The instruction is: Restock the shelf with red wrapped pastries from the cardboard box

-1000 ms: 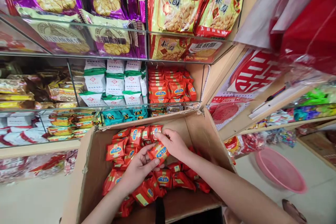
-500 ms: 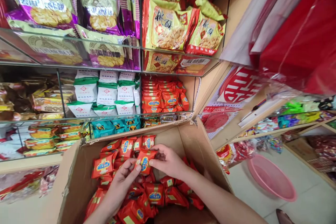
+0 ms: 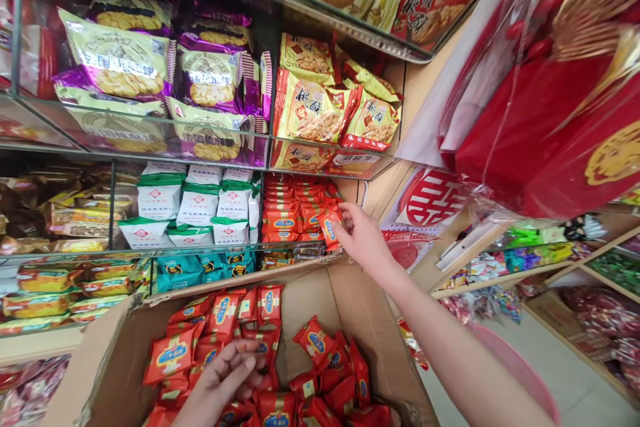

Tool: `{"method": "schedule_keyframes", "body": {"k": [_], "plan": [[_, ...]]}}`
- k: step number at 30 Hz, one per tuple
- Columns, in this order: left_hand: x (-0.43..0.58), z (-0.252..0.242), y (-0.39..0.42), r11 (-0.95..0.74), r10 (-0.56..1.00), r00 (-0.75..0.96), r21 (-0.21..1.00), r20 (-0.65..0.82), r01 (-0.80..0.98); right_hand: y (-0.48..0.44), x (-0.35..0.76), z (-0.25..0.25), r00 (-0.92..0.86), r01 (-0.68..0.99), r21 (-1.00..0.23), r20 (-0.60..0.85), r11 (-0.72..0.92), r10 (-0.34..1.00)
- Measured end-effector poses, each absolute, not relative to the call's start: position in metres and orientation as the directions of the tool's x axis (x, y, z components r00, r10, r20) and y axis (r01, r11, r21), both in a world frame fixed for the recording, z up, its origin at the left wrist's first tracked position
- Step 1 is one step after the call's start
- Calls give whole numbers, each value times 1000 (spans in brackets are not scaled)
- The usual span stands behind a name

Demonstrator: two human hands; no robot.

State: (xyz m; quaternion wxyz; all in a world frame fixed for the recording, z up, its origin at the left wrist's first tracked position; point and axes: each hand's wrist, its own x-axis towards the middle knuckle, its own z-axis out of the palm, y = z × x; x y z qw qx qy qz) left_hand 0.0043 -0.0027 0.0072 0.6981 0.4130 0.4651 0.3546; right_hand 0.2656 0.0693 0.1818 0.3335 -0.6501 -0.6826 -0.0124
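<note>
In the head view my right hand (image 3: 361,237) grips a small red snack packet (image 3: 329,227) between thumb and fingers. It holds the packet at the right end of a shelf compartment, beside a stack of matching red packets (image 3: 283,217). Lower down, my left hand (image 3: 225,377) hovers inside a cardboard box (image 3: 107,363), fingers loosely curled and apart, with nothing visible in them. Beneath and around it lie many loose red packets (image 3: 173,353) with blue-and-yellow labels. Some of them are hidden behind my left hand.
Glass-fronted shelves hold white-and-green packets (image 3: 195,207), purple biscuit packs (image 3: 117,67) and yellow-red packs (image 3: 315,110). A glass shelf edge (image 3: 345,10) juts out above. Red wrapped goods (image 3: 530,140) hang at the right. A pink basin (image 3: 525,373) sits on the floor.
My right hand has moved up from the box to the shelf with a red packet. My left hand has let go of the packet and stays over the box. The view has tilted upward.
</note>
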Motion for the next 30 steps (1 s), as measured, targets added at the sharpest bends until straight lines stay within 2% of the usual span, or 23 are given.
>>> {"method": "schedule_keyframes", "body": {"k": [3,6,10,13,15,17,22,30], "plan": [[3,1,-2,400,874,340,912,-348,-94,86,270,181,94,977,-214,413,-4,906],[6,0,-5,370,899,295,922,-324,-116,93,266,178,77,997,-23,408,-74,910],[7,-2,-6,355,913,265,924,-311,-139,96,261,181,18,991,114,401,-69,916],[4,-7,-3,375,892,321,918,-319,-128,91,262,187,-92,977,214,320,23,943],[2,-10,-1,385,877,356,915,-321,-123,86,265,191,-142,966,244,229,84,963],[2,-11,-1,380,878,358,918,-317,-118,82,266,192,-154,956,277,208,92,966],[5,-7,-4,345,907,297,931,-298,-120,79,266,184,-138,943,331,325,24,936],[2,-10,0,360,872,389,928,-297,-99,90,266,175,-73,947,318,350,-46,934]]}}
